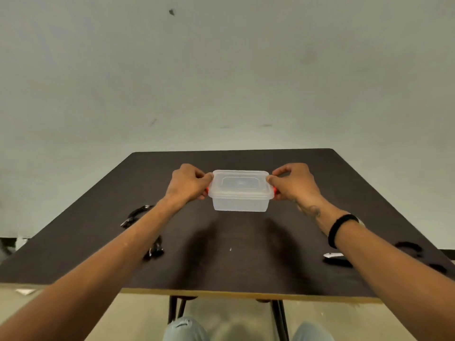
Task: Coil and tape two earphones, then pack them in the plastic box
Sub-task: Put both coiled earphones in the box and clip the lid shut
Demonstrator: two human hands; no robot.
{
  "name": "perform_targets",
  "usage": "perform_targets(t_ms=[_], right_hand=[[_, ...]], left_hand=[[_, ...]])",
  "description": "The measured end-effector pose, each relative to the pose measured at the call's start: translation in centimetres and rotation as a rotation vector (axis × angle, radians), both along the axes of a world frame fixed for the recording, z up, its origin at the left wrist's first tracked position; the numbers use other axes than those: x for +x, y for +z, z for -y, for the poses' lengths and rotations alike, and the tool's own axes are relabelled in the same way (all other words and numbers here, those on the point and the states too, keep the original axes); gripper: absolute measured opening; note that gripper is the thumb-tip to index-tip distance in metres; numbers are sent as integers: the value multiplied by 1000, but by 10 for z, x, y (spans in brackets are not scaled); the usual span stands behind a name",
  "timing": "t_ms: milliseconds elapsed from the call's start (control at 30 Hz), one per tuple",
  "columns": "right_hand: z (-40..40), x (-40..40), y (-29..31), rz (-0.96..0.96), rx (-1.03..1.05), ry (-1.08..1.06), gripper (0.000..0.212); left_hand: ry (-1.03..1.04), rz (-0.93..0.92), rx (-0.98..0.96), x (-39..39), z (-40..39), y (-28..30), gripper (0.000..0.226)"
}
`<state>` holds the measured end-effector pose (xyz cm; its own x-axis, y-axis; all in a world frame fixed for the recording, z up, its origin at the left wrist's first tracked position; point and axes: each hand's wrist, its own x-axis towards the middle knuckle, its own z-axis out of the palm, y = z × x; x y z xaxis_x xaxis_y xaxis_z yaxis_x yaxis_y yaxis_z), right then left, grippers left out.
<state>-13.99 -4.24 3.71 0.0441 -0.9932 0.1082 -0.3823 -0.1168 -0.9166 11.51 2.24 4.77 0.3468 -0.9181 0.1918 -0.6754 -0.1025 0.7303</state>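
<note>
One clear rectangular plastic box with lid (240, 190) sits on one dark brown table (246, 267) — it carries two red side clips (275, 190). Two bare hands — left (188, 180), right (294, 180) — and one black wristband (341, 230) show; the dark items near the table's edges are too blurred to count.

A translucent, smooth plastic box (240, 193) with glossy orange-red plastic clips (275, 190) is seen on a dark, matt wood-grain table (246, 254), edged in pale raw board.
</note>
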Motion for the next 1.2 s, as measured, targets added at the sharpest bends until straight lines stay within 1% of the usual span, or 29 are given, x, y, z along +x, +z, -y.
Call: perform_targets(t_ms=[100, 233, 300, 500, 633, 700, 900, 1067, 1133, 1167, 1200], right_hand=[[-14, 15, -2, 19, 5, 0, 10], [-26, 23, -10, -46, -45, -35, 6], [-29, 23, -16, -40, -54, -46, 5], [-32, 18, -34, -55, -77, -138, 12], [-31, 15, -44, -42, -105, -158, 10], [-31, 15, -47, -43, -131, -162, 15], [-34, 17, -51, -28, -139, -181, 15], [-39, 13, -49, 18, -67, -218, 18], [-43, 11, -51, 2, -62, -211, 10], [-45, 10, -52, -11, -68, -208, 12], [-48, 10, -51, -38, -82, -206, 21]], left_hand=[[57, 9, -26, 3, -32, -12, 35], [100, -17, -67, -2, -50, -32, 40], [116, -17, -95, -3, -53, -37, 41], [104, -66, -148, -11, -52, -47, 39], [118, -148, -162, -18, -51, -52, 35], [143, -186, -159, -19, -51, -54, 34], [194, -280, -106, -19, -54, -56, 35], [225, -282, -55, -17, -58, -61, 32], [224, -255, -49, -16, -60, -62, 24], [227, -222, -56, -15, -61, -62, 23], [236, -169, -62, -15, -62, -61, 24]])
